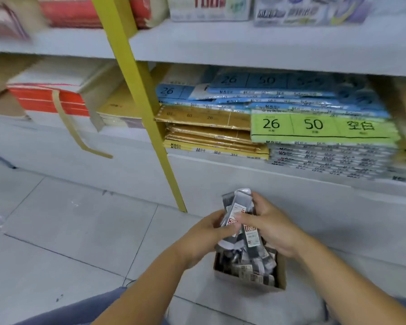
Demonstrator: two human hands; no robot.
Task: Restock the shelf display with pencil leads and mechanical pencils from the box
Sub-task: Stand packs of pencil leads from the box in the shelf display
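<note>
Two bare forearms (pixel 150 275), blue-grey trousers (pixel 80 309)

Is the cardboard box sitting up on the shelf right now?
No, the cardboard box sits on the tiled floor in front of the lowest shelf.

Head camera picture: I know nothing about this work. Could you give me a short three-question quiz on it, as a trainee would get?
1. True or false: the left hand and the right hand both hold a bundle of packets over the cardboard box.
2. The shelf upright is: A red, B yellow, C black?
3. Fill in: the cardboard box stands on the ___.
Key: 1 true; 2 B; 3 floor.
</note>
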